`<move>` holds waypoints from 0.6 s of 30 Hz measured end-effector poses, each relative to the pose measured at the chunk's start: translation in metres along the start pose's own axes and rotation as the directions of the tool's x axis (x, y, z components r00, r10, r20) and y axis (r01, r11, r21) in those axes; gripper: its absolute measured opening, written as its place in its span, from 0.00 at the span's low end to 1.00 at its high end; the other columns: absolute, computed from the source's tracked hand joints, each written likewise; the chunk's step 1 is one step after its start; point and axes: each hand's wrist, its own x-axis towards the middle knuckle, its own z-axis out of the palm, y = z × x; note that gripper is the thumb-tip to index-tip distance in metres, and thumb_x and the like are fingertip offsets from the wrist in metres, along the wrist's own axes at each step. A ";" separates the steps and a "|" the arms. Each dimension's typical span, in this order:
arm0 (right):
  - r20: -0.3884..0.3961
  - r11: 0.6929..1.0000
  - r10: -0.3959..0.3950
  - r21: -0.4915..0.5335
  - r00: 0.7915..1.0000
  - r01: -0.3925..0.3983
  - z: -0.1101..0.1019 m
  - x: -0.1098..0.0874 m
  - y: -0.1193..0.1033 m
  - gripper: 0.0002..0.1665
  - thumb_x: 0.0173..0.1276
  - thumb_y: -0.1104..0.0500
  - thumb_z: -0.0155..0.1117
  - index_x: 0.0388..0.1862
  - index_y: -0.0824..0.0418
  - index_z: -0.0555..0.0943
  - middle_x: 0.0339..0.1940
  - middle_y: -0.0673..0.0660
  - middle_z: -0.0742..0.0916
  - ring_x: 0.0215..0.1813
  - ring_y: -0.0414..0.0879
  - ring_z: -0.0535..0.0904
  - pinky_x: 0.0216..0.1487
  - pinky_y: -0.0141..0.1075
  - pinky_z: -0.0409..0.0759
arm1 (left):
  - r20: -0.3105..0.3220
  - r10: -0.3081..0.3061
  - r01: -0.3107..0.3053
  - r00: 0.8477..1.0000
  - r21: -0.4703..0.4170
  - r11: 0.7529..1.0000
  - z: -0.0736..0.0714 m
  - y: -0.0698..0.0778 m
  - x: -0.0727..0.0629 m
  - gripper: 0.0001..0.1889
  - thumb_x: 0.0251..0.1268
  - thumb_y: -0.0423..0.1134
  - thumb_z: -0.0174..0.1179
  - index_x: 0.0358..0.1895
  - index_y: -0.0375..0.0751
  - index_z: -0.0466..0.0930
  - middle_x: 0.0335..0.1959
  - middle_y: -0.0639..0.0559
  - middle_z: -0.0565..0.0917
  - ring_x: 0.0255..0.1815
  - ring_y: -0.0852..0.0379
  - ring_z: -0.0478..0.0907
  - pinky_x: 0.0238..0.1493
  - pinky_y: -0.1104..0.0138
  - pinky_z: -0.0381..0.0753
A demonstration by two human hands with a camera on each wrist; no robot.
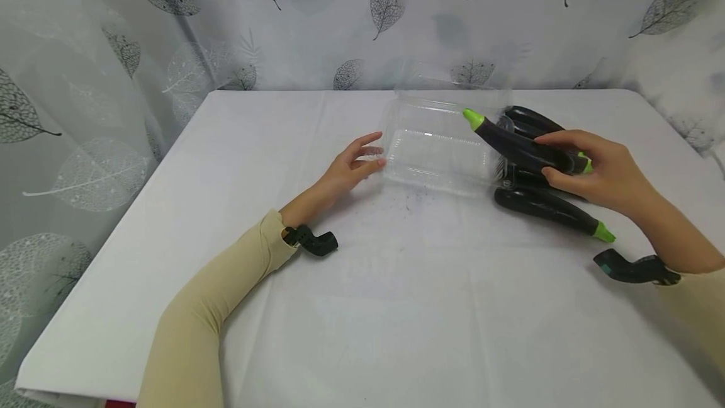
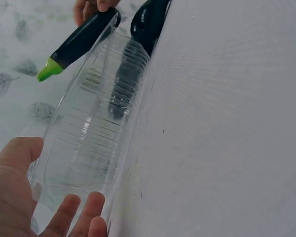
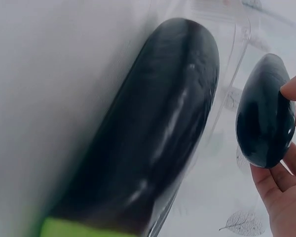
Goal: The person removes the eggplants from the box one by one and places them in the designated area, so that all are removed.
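Observation:
My right hand [image 1: 591, 165] grips a dark eggplant [image 1: 518, 147] by its rounded end, above the right side of a clear plastic box [image 1: 436, 156]. Its bright green tip points up and left over the box. In the right wrist view, the held eggplant [image 3: 266, 111] lies between thumb and fingers. At the box's left end is my left hand [image 1: 351, 165], fingers spread, thumb and fingertips right at its edge. The left wrist view shows the thumb by the box's rim [image 2: 64, 96] and the fingertips near its lower edge. The box's lid [image 1: 453, 84] stands raised behind it.
More dark eggplants lie right of the box; the nearest eggplant [image 1: 546, 209] has its green end toward the right forearm. A white cloth covers the table [image 1: 362, 307]. Behind hangs a leaf-patterned curtain [image 1: 317, 17].

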 end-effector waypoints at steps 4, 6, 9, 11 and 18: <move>0.012 1.000 -0.011 0.014 1.000 0.011 -0.004 -0.004 0.002 0.32 0.49 0.78 0.69 0.56 0.65 0.80 0.51 0.29 0.78 0.49 0.26 0.72 0.50 0.16 0.64 | 0.005 0.005 -0.005 1.000 0.009 1.000 0.000 0.000 0.000 0.32 0.71 0.38 0.59 0.75 0.53 0.60 0.67 0.46 0.71 0.59 0.49 0.76 0.50 0.64 0.71; 0.017 0.999 -0.023 0.023 1.000 0.023 -0.006 -0.007 0.004 0.33 0.48 0.79 0.69 0.56 0.65 0.80 0.51 0.30 0.79 0.49 0.27 0.72 0.51 0.16 0.64 | 0.006 0.003 -0.003 1.000 0.015 1.000 -0.001 -0.001 0.000 0.32 0.71 0.38 0.59 0.75 0.53 0.60 0.67 0.46 0.71 0.60 0.49 0.76 0.52 0.63 0.71; 0.028 0.999 -0.036 0.033 0.999 0.035 -0.009 -0.011 0.006 0.35 0.47 0.80 0.69 0.57 0.63 0.81 0.51 0.33 0.79 0.50 0.28 0.73 0.53 0.16 0.64 | 0.008 0.001 -0.001 1.000 0.013 1.000 0.000 0.000 0.000 0.32 0.71 0.38 0.59 0.75 0.54 0.60 0.67 0.46 0.71 0.60 0.49 0.76 0.53 0.62 0.71; 0.038 0.999 -0.036 0.029 0.999 0.035 -0.011 -0.014 0.007 0.35 0.47 0.80 0.69 0.57 0.63 0.80 0.51 0.33 0.79 0.50 0.28 0.72 0.53 0.16 0.64 | 0.011 0.002 -0.002 1.000 0.011 1.000 0.000 0.000 -0.001 0.32 0.71 0.38 0.59 0.75 0.55 0.60 0.67 0.45 0.71 0.60 0.50 0.76 0.52 0.63 0.71; 0.065 1.000 0.022 -0.004 0.998 -0.021 -0.019 -0.026 0.016 0.34 0.47 0.79 0.70 0.56 0.66 0.79 0.50 0.29 0.77 0.51 0.26 0.71 0.54 0.14 0.61 | 0.012 0.009 -0.009 1.000 0.004 1.000 -0.001 0.000 -0.001 0.32 0.71 0.38 0.59 0.75 0.54 0.59 0.68 0.44 0.70 0.58 0.49 0.76 0.51 0.63 0.71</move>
